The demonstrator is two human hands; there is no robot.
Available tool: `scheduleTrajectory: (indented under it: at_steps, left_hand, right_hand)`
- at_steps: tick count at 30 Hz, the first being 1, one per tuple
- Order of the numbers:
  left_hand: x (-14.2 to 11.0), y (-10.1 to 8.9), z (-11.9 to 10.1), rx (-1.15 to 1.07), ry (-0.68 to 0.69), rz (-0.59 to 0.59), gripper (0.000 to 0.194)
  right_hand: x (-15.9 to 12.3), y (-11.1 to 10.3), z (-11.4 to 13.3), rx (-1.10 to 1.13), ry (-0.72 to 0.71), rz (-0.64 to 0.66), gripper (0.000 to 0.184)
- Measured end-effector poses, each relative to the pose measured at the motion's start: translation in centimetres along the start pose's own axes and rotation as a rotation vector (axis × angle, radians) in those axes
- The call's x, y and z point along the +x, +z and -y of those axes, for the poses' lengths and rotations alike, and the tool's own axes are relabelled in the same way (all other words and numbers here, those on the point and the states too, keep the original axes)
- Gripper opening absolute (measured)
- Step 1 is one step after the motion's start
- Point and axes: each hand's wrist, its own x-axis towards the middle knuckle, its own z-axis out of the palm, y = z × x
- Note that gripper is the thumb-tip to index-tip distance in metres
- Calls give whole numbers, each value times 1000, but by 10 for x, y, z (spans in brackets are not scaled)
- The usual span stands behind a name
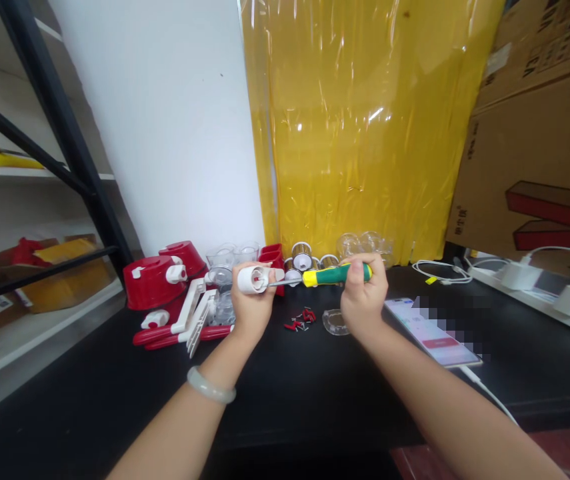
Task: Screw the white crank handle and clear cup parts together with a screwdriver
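My left hand [252, 313] is closed round a white plastic piece [251, 280] with a hollow round end, held above the black table. In my right hand [365, 293] is a screwdriver [335, 275] with a green and yellow handle, held level. Its metal shaft points left, and the tip reaches the opening of the white piece; how deep it sits I cannot tell. Below and between my hands lie several small red parts and screws [302, 320]. A clear plastic piece [335, 323] rests on the table by my right wrist.
Red housings [152, 283], white arms with red handles [195, 313] and clear cups [235, 255] stand at the left. Wound spools [301, 257] and clear round parts [365, 244] line the back. A phone [435, 333] and a power strip [539, 300] lie right.
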Motion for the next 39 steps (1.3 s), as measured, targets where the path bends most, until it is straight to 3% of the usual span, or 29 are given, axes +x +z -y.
scheduleTrajectory:
  at_steps: [11,21,26,32,39]
  left_hand:
    - [-1,0,1,64,29,7,27]
    - [-3,-5,15,341,-86,143,37]
    - [-2,-4,15,314,-81,210,41]
    - [-3,-4,14,186,-30,300,62]
    - [-2,-2,17,130,-142,324,56]
  right_hand:
    - [1,0,0,-11,21,10,24]
    - [3,7,-27,104,359,80,42]
    - [1,12,-39,144,469,62,49]
    - [-2,16,-53,188,596,57,49]
    - [-1,21,-61,285,718,73,47]
